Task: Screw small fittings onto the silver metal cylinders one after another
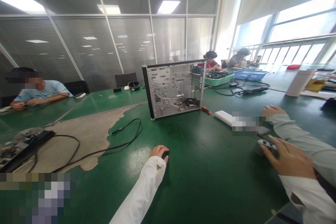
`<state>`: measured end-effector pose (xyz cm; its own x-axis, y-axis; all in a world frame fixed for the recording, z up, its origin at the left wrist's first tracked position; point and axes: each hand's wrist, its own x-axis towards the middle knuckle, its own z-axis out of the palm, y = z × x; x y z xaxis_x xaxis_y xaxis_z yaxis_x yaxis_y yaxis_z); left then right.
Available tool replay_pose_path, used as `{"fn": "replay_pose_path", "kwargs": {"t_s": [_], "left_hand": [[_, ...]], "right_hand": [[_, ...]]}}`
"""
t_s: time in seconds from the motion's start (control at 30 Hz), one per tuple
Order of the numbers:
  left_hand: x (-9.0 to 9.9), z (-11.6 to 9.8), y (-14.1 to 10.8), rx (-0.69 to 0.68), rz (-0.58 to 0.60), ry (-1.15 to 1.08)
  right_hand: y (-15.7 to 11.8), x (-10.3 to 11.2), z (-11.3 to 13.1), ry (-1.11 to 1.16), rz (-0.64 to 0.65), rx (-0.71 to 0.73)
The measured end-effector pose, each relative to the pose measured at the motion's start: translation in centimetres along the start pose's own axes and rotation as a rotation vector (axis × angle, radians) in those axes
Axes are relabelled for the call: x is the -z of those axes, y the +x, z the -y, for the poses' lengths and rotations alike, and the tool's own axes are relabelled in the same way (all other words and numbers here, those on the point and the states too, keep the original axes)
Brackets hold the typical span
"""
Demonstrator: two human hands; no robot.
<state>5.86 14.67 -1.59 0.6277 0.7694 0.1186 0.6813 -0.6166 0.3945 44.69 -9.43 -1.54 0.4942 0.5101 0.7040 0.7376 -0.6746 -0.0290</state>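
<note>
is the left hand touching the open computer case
Apart: the head view shows it, with a strip of green tabletop plainly visible between the left hand and the lower edge of the open computer case.

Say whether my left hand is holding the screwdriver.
No: the screwdriver lies on the table beside the computer case, apart from your left hand.
</note>
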Motion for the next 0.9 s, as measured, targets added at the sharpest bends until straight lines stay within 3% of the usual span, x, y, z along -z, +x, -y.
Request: {"fn": "replay_pose_path", "kwargs": {"t_s": [0.13, 0.33, 0.43, 0.57, 0.7, 0.8, 0.9], "left_hand": [[0.0, 0.1, 0.0, -0.003, -0.003, 0.003], [0.1, 0.0, -0.2, -0.006, 0.004, 0.006], [0.1, -0.2, -0.2, 0.01, 0.007, 0.005], [0.1, -0.2, -0.1, 0.008, -0.001, 0.005], [0.0, -0.1, -0.1, 0.001, -0.009, 0.001], [0.0, -0.1, 0.0, -0.004, -0.011, -0.005], [0.0, 0.0, 0.0, -0.003, -0.011, -0.003]], "right_hand": [[0.6, -1.7, -0.1, 0.016, 0.166, 0.105], [0.9, -4.3, -1.8, -0.035, 0.237, 0.117], [1.2, -4.6, -2.3, -0.02, 0.271, 0.132], [2.1, -3.7, -1.4, -0.027, 0.216, 0.166], [3.3, -1.4, 3.2, 0.08, 0.09, 0.221], [3.3, 0.7, 9.4, 0.351, 0.093, 0.365], [2.5, 2.6, 16.4, 0.612, 0.195, 0.55]]}}
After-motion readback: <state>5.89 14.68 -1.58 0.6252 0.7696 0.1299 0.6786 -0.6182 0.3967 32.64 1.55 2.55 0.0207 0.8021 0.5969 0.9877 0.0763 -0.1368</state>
